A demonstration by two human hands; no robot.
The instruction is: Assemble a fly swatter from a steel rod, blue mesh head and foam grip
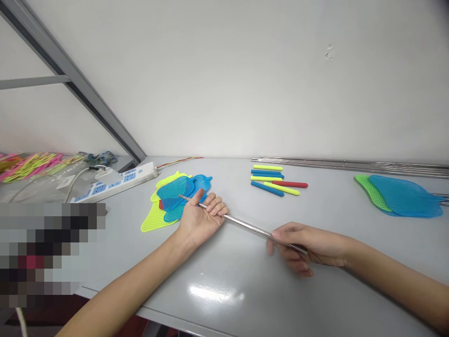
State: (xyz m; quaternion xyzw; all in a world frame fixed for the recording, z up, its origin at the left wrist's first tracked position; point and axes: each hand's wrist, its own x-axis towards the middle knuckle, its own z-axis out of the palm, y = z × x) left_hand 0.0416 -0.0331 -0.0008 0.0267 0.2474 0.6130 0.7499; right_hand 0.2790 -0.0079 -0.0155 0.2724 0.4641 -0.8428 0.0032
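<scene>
A thin metal rod (247, 226) slants across the middle of the view, held in both hands. My left hand (203, 215) is turned palm up, its fingers curled round the rod near the far end. Toward the near end, my right hand (298, 243) pinches the same rod between thumb and fingers. Just behind my left hand lies a pile of blue and yellow perforated fly swatter heads (175, 189), with a bit of red showing. Beyond the rod, several blue, yellow and red plastic handles (277, 179) rest on the table.
More metal rods (351, 166) lie along the wall. At the right, blue and green swatter heads (407, 196) have rods attached. A white power strip (119, 182) with plugs sits at the left, near colourful strips (35, 166). The grey table (245, 290) ends at a front edge.
</scene>
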